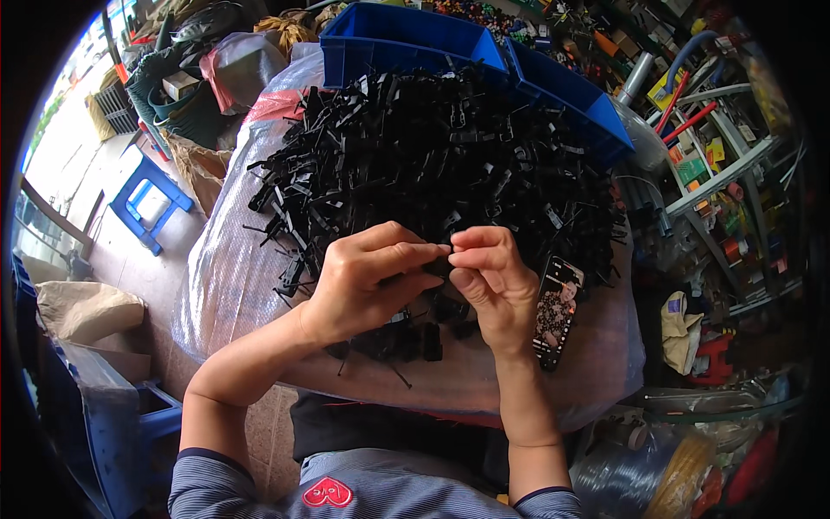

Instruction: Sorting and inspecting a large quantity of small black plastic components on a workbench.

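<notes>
A large heap of small black plastic parts (415, 156) covers the table, many with thin strips or stems sticking out. Above its near side, my left hand (367, 281) and my right hand (494, 290) meet fingertip to fingertip. Both are closed in a pinch; whatever lies between the fingertips is too small and dark to make out. A few loose black parts (431, 342) rest on the near tabletop below my hands. Just right of my right hand lies a phone (558, 311) with its screen lit.
Two blue bins (411, 43) (575, 99) stand behind the heap. Clear plastic sheeting (212, 277) wraps the table. A blue stool (149, 199) is on the floor at left, and blue plastic furniture (112, 424) is nearer. Metal shelving (722, 177) crowded with goods lines the right.
</notes>
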Available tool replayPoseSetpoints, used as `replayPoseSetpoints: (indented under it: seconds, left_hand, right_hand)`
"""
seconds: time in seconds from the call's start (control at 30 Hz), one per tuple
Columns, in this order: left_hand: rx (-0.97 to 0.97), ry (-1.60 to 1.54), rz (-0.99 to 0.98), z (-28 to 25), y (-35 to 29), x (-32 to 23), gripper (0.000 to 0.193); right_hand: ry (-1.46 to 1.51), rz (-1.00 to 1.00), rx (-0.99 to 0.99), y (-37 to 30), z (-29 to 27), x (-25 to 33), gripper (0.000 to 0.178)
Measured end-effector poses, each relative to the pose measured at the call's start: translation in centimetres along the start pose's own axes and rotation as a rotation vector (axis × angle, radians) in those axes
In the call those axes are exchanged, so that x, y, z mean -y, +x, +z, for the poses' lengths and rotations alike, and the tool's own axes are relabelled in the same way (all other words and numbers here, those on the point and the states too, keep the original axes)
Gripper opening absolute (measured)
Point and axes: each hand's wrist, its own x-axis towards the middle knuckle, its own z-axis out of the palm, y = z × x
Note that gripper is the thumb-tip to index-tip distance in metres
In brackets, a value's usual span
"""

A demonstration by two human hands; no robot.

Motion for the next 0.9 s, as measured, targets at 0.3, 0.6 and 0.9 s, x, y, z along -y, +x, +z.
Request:
replayPoseSetpoints:
  seconds: [0.3, 0.6, 0.9]
  left_hand:
    - [-0.011, 0.077, 0.053, 0.3, -0.1, -0.1, 0.025]
    - [0.0, -0.594, -0.739, -0.6, 0.2, 0.7, 0.023]
    - [0.003, -0.468, -0.739, 1.1, -0.6, 0.2, 0.018]
  right_hand:
    - [0.572, 0.474, -0.005, -0.2, 0.2, 0.5, 0.021]
    - [-0.814, -0.314, 0.103, 0.6, 0.9, 1.8, 0.057]
    - [-0.915, -0.349, 0.061, 0.3, 1.9, 0.2, 0.043]
